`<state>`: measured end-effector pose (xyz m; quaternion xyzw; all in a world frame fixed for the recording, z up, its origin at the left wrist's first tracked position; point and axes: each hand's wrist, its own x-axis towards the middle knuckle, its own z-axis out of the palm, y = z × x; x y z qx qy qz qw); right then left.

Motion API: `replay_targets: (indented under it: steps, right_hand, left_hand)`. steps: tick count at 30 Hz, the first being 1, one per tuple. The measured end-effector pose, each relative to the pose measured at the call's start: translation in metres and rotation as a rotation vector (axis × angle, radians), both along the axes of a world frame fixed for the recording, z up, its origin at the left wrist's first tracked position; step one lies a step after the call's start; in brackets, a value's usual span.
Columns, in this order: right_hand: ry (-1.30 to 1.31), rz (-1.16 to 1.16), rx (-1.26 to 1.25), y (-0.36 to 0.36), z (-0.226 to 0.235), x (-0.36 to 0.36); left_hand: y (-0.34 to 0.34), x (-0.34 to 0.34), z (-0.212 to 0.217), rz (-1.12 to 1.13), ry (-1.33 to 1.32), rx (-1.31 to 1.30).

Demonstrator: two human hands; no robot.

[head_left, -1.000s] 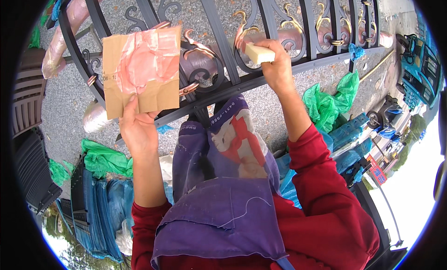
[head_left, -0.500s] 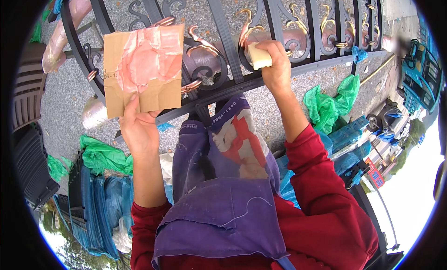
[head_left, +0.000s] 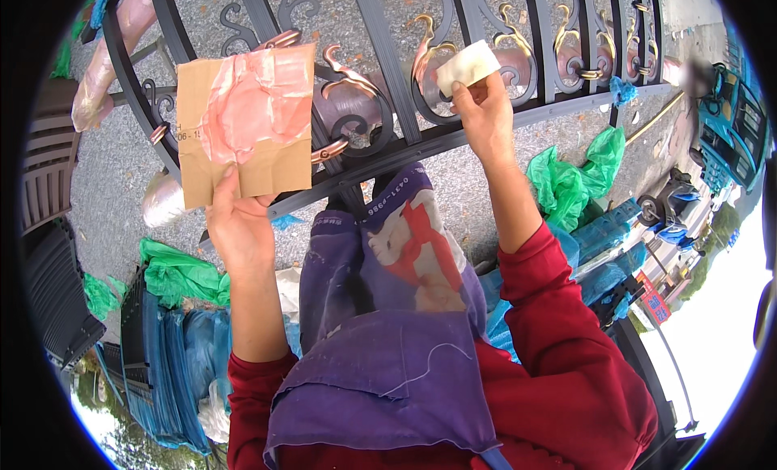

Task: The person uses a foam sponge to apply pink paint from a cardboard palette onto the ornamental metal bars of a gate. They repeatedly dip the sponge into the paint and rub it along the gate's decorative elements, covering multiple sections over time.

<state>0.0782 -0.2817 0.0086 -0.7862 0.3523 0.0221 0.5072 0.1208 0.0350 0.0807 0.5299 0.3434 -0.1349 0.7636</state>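
Note:
My left hand (head_left: pixel 241 227) grips the lower edge of a square piece of cardboard (head_left: pixel 194 106), thumb on its face. Pink paint (head_left: pixel 259 106) is smeared thickly over the cardboard's upper part. In my right hand (head_left: pixel 488 118) is a pale yellow sponge (head_left: pixel 468 68), pinched between thumb and fingers, its broad face turned up. The sponge is over a scroll of the black metal railing (head_left: pixel 415 158); whether it touches the metal I cannot tell. Gold colour covers the scrolls around my right hand, while copper-pink colours a curled scroll (head_left: pixel 356 80) between my hands.
Wrapped tubes (head_left: pixel 356 110) lie beneath the railing on the gravelly ground. Green plastic sheets (head_left: pixel 579 178) and blue-wrapped bundles (head_left: pixel 182 365) are on both sides of me. Dark slatted panels (head_left: pixel 61 284) stand at left. A scooter (head_left: pixel 668 207) and a teal vehicle (head_left: pixel 732 134) are at right.
My right hand has turned and lifted slightly, so the sponge now shows its broad face instead of pointing down at the scroll. The cardboard has shifted slightly left.

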Motion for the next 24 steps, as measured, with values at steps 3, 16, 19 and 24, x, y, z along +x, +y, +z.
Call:
replay_targets:
  steps: [3, 16, 19, 24]
  right_hand:
    - [0.054, -0.092, 0.134, 0.008, -0.001, 0.003]
    - [0.065, -0.217, 0.2, 0.016, 0.005, 0.005]
    - [0.097, -0.217, 0.196, 0.026, 0.002, 0.016]
    - [0.129, -0.215, 0.185, 0.032, 0.005, -0.004]
  left_hand:
    - [-0.003, 0.0, 0.001, 0.004, 0.005, -0.02]
    - [-0.001, 0.002, 0.001, 0.0, 0.012, -0.01]
    - [-0.005, 0.003, 0.001, -0.013, 0.001, -0.026]
    - [-0.007, 0.004, 0.005, -0.013, 0.002, -0.009]
